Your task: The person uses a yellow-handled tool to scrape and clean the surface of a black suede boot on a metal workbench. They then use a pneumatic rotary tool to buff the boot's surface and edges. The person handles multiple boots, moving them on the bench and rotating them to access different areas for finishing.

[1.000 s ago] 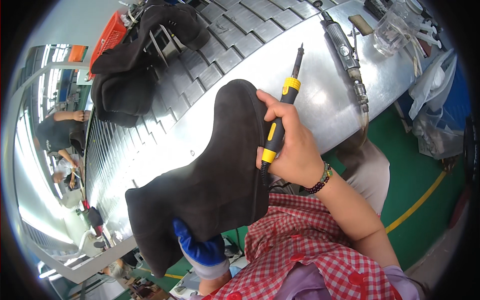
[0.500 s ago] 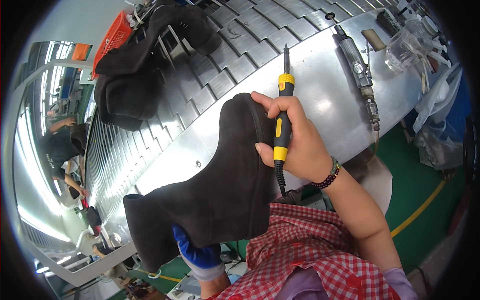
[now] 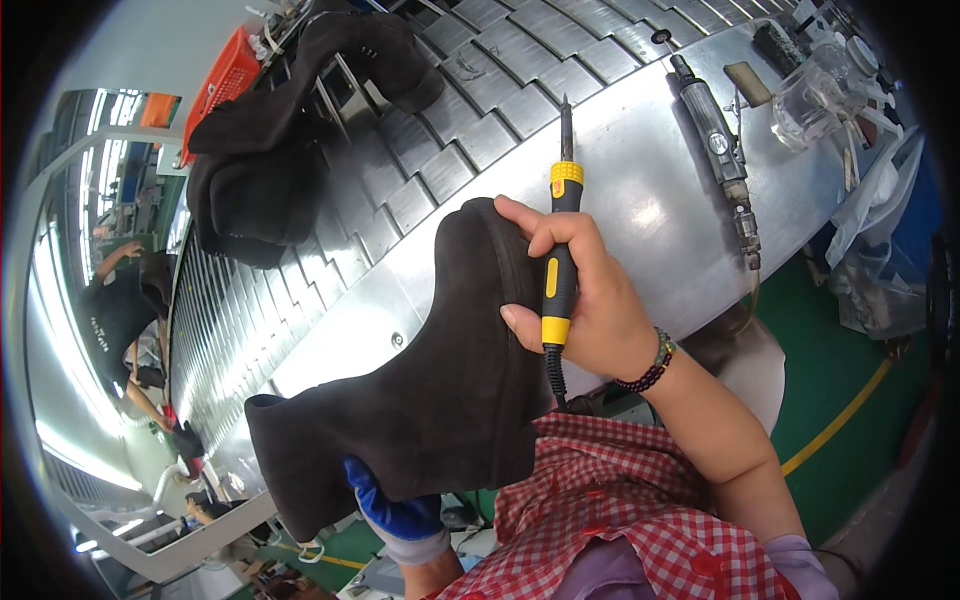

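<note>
One broad metal desk (image 3: 660, 220) spans the view, a slatted metal conveyor (image 3: 490, 70) running along its far side. In front of the desk, a dark boot (image 3: 430, 380) is held up over the near edge, toe upward, sole toward the right, shaft slanting to the lower left. More dark footwear (image 3: 255, 195) sits by the conveyor at upper left. The bare right hand (image 3: 610, 310) has its fingers closed around a black-and-yellow soldering iron (image 3: 565, 190), while its index finger and thumb also touch the boot along the sole edge. The blue-gloved left hand (image 3: 400, 510) grips the shaft from below, most of its fingers hidden behind it. Compared with a second ago, the iron has swung from a rightward lean to nearly upright and the boot sits slightly lower in view, so the boot is steadied from two sides while the metal tip (image 3: 567, 130) points away, apart from it.
</note>
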The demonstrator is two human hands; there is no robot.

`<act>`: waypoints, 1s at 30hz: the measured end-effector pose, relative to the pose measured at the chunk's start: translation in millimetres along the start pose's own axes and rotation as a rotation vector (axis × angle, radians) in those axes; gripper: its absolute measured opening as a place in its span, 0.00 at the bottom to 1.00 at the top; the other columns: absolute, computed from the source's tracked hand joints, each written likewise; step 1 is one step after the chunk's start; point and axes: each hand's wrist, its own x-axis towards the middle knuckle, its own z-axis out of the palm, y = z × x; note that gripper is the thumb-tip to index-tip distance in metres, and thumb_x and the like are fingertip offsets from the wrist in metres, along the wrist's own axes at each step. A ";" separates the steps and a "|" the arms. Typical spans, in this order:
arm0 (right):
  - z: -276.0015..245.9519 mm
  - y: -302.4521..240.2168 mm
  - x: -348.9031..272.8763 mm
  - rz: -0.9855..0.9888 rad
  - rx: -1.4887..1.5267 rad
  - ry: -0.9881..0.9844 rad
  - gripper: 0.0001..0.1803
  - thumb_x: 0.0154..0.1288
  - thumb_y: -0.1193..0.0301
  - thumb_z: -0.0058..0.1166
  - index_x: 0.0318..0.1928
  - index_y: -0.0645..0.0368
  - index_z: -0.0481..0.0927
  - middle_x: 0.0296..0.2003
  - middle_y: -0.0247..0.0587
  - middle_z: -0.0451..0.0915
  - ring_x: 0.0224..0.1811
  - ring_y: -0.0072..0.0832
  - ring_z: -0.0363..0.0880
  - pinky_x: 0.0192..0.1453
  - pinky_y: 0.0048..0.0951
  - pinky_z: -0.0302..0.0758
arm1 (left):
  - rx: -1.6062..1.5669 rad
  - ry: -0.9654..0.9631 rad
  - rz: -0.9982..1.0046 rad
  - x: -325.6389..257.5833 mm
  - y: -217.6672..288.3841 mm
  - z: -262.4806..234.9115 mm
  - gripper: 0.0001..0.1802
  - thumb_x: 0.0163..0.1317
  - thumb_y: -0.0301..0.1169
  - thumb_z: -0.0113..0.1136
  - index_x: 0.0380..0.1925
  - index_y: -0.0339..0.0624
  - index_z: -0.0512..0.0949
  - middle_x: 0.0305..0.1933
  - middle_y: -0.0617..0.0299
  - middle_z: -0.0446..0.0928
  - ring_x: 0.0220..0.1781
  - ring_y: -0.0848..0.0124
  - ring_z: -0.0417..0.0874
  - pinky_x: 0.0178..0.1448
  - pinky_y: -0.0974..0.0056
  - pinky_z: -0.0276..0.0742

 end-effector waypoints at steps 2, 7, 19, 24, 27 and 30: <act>0.3 -1.9 -0.2 -0.005 -0.008 -0.005 0.30 0.49 0.74 0.69 0.48 0.54 0.62 0.63 0.55 0.73 0.50 0.50 0.81 0.50 0.35 0.77 | -0.012 0.076 0.009 -1.2 -0.7 2.1 0.31 0.75 0.47 0.44 0.71 0.40 0.60 0.73 0.51 0.64 0.74 0.54 0.64 0.77 0.47 0.55; -2.4 -11.0 -4.0 0.040 -0.058 -0.008 0.26 0.51 0.75 0.68 0.46 0.57 0.65 0.62 0.55 0.74 0.49 0.49 0.80 0.51 0.35 0.76 | -0.033 0.082 0.004 -8.5 -0.7 15.0 0.32 0.74 0.48 0.45 0.71 0.41 0.61 0.73 0.52 0.64 0.74 0.55 0.63 0.77 0.46 0.55; -70.3 -166.7 -64.7 -0.563 -0.462 -0.047 0.24 0.51 0.84 0.59 0.45 0.51 0.63 0.54 0.67 0.78 0.32 0.42 0.83 0.33 0.37 0.79 | 0.091 -0.160 0.285 25.3 -46.8 78.0 0.21 0.77 0.35 0.40 0.65 0.37 0.66 0.64 0.53 0.73 0.64 0.62 0.75 0.70 0.57 0.70; -23.1 -227.2 -72.5 -0.693 -0.218 -0.307 0.23 0.50 0.88 0.56 0.45 0.52 0.74 0.58 0.66 0.74 0.28 0.32 0.80 0.29 0.26 0.76 | 0.242 -0.498 0.243 18.9 -83.7 46.1 0.28 0.74 0.36 0.44 0.70 0.34 0.60 0.70 0.52 0.67 0.68 0.62 0.72 0.71 0.58 0.67; 16.2 -251.1 -79.9 -0.698 -0.148 -0.433 0.20 0.49 0.86 0.56 0.43 0.53 0.77 0.58 0.62 0.76 0.29 0.29 0.80 0.30 0.24 0.76 | 0.681 -0.706 0.380 -5.5 -30.7 49.3 0.28 0.72 0.34 0.48 0.69 0.34 0.61 0.67 0.52 0.70 0.64 0.62 0.74 0.68 0.59 0.68; 82.8 -291.6 -79.6 -0.710 -0.306 -0.588 0.20 0.48 0.80 0.59 0.44 0.53 0.77 0.54 0.54 0.80 0.29 0.28 0.80 0.30 0.26 0.77 | 0.189 -0.787 -0.194 -16.7 10.6 3.0 0.27 0.72 0.36 0.52 0.67 0.38 0.65 0.66 0.52 0.70 0.63 0.67 0.75 0.66 0.65 0.69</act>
